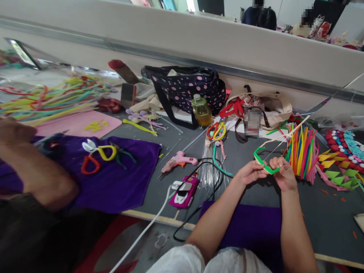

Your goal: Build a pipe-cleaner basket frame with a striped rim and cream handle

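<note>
Both hands are raised over the dark table at the right. Between them is a bent green pipe cleaner (259, 157) lying along a cream one (284, 136), whose free end sticks up to the upper right. My left hand (253, 172) pinches the green strip near its lower bend. Fingers of my right hand (286, 175) close on its other end, where the strip folds back up. Just behind the right hand stands a bundle of many-coloured pipe cleaners (303, 153). Left of my left hand lie clear thin sticks (210, 170) under red-and-yellow-handled scissors (219, 131).
A pink glue gun (179, 161) and a magenta power strip (185, 191) with cables lie left of my arms. Behind stand a bottle (202, 110) and a dotted bag (187, 87). Another person's arm (42, 170) rests over purple cloth (133, 163) with scissors (98, 151).
</note>
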`<state>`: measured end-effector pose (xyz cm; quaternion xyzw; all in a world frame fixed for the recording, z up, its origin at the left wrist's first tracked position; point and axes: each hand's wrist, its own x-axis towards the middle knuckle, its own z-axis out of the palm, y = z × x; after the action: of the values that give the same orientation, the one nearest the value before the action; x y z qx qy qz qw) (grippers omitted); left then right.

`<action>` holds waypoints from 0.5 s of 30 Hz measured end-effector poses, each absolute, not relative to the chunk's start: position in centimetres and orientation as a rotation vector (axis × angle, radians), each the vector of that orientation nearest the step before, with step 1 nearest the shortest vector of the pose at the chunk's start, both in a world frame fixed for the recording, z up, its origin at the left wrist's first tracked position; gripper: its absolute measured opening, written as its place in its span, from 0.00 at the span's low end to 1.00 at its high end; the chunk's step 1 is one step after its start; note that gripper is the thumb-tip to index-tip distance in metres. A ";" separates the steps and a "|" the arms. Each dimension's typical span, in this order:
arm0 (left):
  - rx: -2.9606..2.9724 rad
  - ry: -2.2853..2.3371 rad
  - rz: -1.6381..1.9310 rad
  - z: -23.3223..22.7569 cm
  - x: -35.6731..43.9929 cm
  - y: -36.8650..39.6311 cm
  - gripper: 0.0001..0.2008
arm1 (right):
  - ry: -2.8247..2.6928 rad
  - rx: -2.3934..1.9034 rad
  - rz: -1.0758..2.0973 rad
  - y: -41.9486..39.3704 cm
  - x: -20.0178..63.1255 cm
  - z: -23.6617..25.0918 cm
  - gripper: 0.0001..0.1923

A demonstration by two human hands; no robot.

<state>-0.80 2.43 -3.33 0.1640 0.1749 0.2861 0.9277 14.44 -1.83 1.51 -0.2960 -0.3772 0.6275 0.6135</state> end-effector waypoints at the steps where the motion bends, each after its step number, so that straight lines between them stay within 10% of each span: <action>1: 0.353 0.382 0.620 -3.2 -0.7 2.3 0.09 | -0.857 -0.694 1.429 -1.7 14.5 1.4 0.19; 15: 0.445 0.609 1.097 -2.8 0.6 2.1 0.16 | -0.708 -1.178 1.062 0.2 14.5 -2.1 0.17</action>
<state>0.55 2.05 -2.80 0.2064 0.2823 0.5090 0.7865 14.51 0.20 -2.08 -0.5178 -0.3111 0.4667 0.6459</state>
